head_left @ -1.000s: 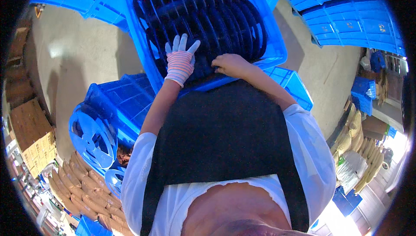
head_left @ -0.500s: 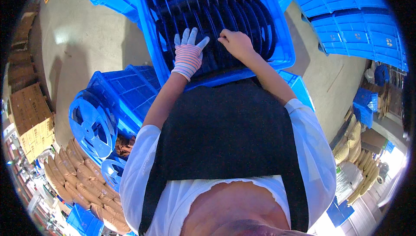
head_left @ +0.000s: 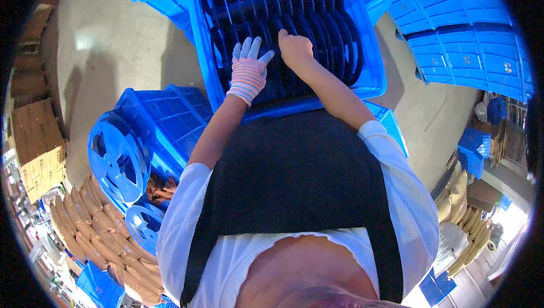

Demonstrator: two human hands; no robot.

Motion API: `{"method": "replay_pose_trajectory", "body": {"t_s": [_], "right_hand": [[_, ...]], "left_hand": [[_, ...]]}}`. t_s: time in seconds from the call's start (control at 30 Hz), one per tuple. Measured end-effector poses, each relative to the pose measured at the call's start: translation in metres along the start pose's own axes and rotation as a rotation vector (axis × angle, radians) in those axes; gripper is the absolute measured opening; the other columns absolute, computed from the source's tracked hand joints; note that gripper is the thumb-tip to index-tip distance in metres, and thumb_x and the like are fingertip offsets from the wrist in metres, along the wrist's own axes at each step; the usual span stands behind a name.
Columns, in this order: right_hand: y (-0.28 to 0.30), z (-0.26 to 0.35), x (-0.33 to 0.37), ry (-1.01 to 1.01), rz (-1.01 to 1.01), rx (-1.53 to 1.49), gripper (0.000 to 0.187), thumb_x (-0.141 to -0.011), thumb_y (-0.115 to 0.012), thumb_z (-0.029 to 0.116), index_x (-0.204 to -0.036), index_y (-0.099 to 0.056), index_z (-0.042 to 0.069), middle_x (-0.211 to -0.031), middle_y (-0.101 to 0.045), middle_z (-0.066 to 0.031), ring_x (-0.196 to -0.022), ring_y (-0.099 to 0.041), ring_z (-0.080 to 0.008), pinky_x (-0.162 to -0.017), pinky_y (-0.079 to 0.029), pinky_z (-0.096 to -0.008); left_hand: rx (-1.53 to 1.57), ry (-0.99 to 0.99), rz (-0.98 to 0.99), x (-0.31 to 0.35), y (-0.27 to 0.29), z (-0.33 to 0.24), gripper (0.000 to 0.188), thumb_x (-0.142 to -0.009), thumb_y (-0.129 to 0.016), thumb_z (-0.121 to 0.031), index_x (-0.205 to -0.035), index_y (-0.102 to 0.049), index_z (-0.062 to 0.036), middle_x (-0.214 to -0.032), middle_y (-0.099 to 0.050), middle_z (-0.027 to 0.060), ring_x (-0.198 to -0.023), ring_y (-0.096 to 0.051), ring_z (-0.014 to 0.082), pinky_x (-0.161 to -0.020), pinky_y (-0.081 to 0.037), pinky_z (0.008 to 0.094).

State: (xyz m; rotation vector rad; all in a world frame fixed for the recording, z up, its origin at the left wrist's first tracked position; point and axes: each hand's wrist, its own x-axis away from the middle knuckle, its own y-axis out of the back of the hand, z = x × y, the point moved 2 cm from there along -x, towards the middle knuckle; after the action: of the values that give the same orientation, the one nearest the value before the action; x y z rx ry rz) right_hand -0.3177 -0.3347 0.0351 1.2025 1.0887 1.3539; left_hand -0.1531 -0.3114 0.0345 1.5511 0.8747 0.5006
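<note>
Directly ahead of the person's chest, a big blue plastic crate (head_left: 371, 64) holds a packed row of dark, thin plastic reels (head_left: 300, 8) standing on edge. Both hands are down among the nearest reels. The left hand (head_left: 249, 70), in a white knitted glove with pink stripes at the cuff, lies flat with fingers spread on top of the reel edges at the near left part of the row; it presses or rests there and closes on nothing. The bare right hand (head_left: 296, 48) sits just beside it, to the right, with its fingers curled down over the rim of a reel; whether it truly grips that reel or only hooks the edge cannot be told from this view.

Each reel stands upright on its rim, with its flat faces turned left and right, so the rims show as narrow arcs running away from the person. The row as a whole stretches side to side across the crate, from the left wall to the right wall.

Left of the person, lower down, a second blue plastic crate (head_left: 170, 115) stands with two round blue spoked reels (head_left: 116, 158) leaning against it. Brown paper sacks (head_left: 85, 223) lie beyond those, and brown cardboard boxes (head_left: 34, 138) are stacked at the far left. More stacked blue crates (head_left: 470, 42) rise at the upper right, well apart from the hands, on a grey concrete floor (head_left: 107, 47).
</note>
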Motion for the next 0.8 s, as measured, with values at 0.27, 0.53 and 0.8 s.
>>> {"method": "replay_pose_trajectory", "body": {"t_s": [0.27, 0.53, 0.8], "right_hand": [[0.003, 0.000, 0.004, 0.042, -0.115, -0.181, 0.038, -0.088, -0.057, 0.014, -0.122, -0.044, 0.003, -0.079, -0.069, -0.0177, -0.070, -0.069, -0.0365, -0.061, -0.055, -0.0482], [0.000, -0.007, 0.026, 0.042, -0.140, -0.421, 0.044, -0.095, -0.053, 0.026, -0.132, -0.038, 0.008, -0.080, -0.067, -0.0202, -0.073, -0.066, -0.0408, -0.063, -0.053, -0.0516], [0.000, -0.003, 0.027, -0.013, 0.113, -0.358, 0.049, -0.094, -0.055, 0.026, -0.138, -0.042, 0.010, -0.092, -0.068, -0.0225, -0.087, -0.066, -0.0400, -0.075, -0.052, -0.0529]], "left_hand": [[0.063, 0.101, -0.181, -0.005, 0.003, 0.012, 0.043, -0.074, -0.065, -0.013, -0.116, -0.066, -0.0220, -0.139, -0.049, 0.0166, -0.130, -0.042, 0.0379, -0.111, -0.028, 0.0520], [0.115, 0.180, -0.329, -0.005, 0.005, 0.019, 0.050, -0.075, -0.061, -0.009, -0.124, -0.061, -0.0217, -0.136, -0.051, 0.0171, -0.124, -0.047, 0.0415, -0.107, -0.035, 0.0519], [0.106, 0.188, -0.246, -0.002, -0.003, 0.018, 0.045, -0.074, -0.064, -0.012, -0.119, -0.064, -0.0206, -0.136, -0.051, 0.0158, -0.127, -0.045, 0.0390, -0.109, -0.032, 0.0518]]}}
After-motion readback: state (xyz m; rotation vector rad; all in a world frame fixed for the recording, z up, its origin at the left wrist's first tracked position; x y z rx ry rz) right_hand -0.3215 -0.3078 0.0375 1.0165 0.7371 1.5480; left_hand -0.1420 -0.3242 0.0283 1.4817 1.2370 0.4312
